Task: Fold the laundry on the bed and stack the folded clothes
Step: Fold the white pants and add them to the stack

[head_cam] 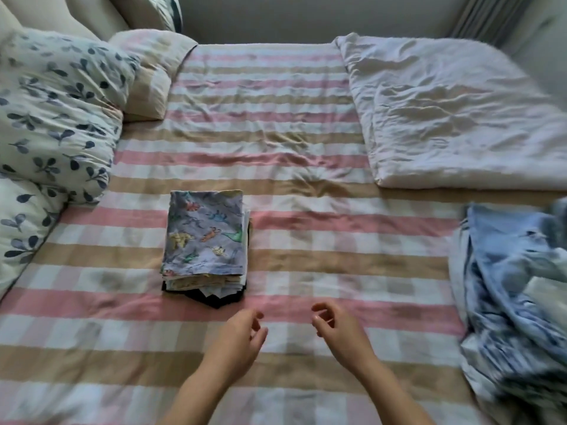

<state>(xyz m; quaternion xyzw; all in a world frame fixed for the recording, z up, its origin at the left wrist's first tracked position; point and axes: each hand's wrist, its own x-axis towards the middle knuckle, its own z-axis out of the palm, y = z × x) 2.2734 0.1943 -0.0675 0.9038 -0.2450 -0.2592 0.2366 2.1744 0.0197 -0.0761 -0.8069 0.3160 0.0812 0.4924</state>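
While the left hand and the right hand hover empty over the near middle of the bed, the principal hazard lies just beyond the left fingers: the stack of folded clothes. It stands several layers high under a dinosaur-print top layer, with a dark bottom item and pale corners protruding at its near edge. A careless reach that brushes this edge would probably skew or topple it. Placing the next garment off-centre carries the same risk. At the right edge, well apart from the stack, the unfolded blue laundry lies in a crumpled heap. Dragging one piece across the soft bedding may snag neighbouring pieces or pull the heap off the bed.

Pose: both forearms enter from the near edge and converge slightly. Both hands are released, fingers loosely curled, grasping nothing, apart from each other and from all laundry.
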